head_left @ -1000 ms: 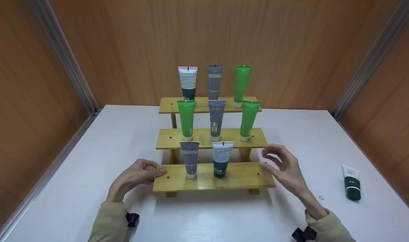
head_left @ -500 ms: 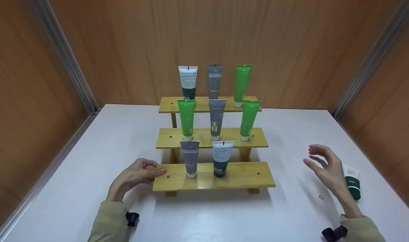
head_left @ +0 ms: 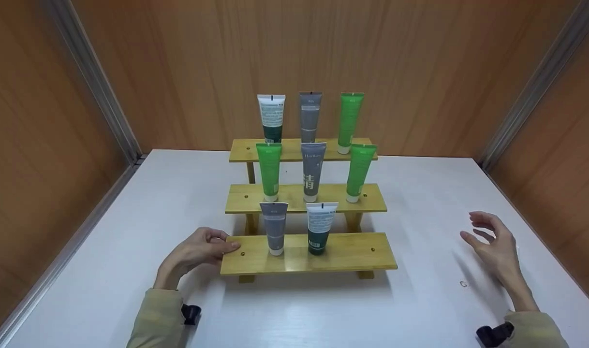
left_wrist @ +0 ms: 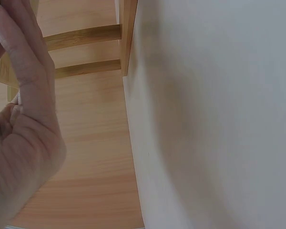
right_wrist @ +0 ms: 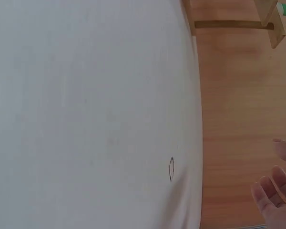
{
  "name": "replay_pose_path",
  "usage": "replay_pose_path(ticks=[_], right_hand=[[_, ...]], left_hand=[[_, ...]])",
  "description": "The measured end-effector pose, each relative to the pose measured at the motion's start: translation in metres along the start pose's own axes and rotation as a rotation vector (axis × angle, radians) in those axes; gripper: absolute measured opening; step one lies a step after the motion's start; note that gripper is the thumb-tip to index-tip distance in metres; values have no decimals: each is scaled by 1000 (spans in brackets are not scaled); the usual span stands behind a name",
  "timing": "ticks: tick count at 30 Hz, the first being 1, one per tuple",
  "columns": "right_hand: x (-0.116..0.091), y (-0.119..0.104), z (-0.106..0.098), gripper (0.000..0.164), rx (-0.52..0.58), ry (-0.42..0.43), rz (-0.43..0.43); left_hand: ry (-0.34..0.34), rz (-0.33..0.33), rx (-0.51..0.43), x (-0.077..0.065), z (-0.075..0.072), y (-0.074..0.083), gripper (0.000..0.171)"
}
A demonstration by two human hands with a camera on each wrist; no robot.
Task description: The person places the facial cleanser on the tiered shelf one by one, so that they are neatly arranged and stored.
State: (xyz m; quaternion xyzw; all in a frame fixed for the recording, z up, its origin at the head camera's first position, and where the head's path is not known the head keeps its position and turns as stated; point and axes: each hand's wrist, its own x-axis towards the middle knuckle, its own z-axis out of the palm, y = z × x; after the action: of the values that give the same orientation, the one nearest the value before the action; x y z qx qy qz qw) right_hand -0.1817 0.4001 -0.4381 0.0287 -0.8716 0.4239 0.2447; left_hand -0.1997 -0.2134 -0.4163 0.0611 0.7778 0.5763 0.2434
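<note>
A three-tier wooden display stand (head_left: 352, 251) holds upright squeeze tubes. My left hand (head_left: 198, 249) grips the left end of its bottom shelf, thumb on top. On that shelf stand a grey tube (head_left: 274, 229) and a white and dark-green tube (head_left: 319, 227). The middle shelf carries a green tube (head_left: 269, 169), a grey tube (head_left: 312, 169) and another green tube (head_left: 360, 171). On the top shelf are a white and dark-green tube (head_left: 272, 116), a grey one and a green one. My right hand (head_left: 495, 246) hovers over the table's right side, fingers loosely bent, holding nothing visible.
A small ring-like piece (head_left: 463, 284) lies on the white table (head_left: 420, 309) left of my right wrist. Wooden panels (head_left: 294, 48) enclose the back and both sides, with metal rails (head_left: 96, 87) at the corners.
My right hand has moved right from beside the bottom shelf to where a loose white and dark-green tube lay. That tube is now out of sight there. My left hand stays put.
</note>
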Motion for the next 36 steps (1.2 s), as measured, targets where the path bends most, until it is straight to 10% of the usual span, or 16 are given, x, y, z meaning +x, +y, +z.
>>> replay_pose_path(ticks=[36], right_hand=[[-12,36,-37,55,-236,-159,221]], left_hand=[[33,-18,27,0,1,1,27]])
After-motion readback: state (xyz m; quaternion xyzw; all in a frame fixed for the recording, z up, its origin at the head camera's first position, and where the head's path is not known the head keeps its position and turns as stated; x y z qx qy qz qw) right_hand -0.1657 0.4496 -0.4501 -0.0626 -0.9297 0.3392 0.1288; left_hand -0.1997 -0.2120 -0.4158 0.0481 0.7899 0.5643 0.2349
